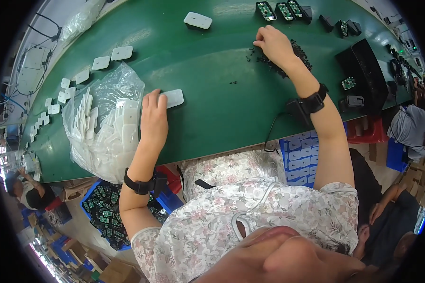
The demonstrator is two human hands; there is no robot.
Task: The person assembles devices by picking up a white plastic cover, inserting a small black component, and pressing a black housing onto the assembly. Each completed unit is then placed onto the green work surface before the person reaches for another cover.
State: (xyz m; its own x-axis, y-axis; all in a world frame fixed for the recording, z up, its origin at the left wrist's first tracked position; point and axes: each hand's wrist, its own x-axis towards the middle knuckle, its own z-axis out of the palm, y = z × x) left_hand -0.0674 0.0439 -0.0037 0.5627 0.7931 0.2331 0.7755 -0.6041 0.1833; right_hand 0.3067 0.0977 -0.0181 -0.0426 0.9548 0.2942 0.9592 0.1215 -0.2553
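Your floral blouse point(269, 212) fills the near edge, both forearms reaching out over the green counter point(212, 118), each wrist strapped with a black band. Below the counter's near edge, a blue bin of green circuit boards point(104, 217) sits at your left and a blue tray of white plates point(302, 155) at your right.

Your left hand point(153, 118) lies palm down on the counter, fingers curled over the near end of a white plate point(174, 97) that lies flat; the grip is loose, fingertips on top rather than closed around it. Just left of that hand a clear bag point(104, 127) bulges with more white plates, touching your wrist.

Farther out, your right hand point(274, 45) rests on a pile of small black parts point(297, 54), fingers bent and pinched together at its left edge; whether anything sits between the fingertips cannot be told.

Beyond, loose white plates point(101, 62) trail along the counter's left side, another plate point(198, 20) lies alone near the far edge, and circuit boards point(276, 10) line up at the far right beside a black box point(363, 70).
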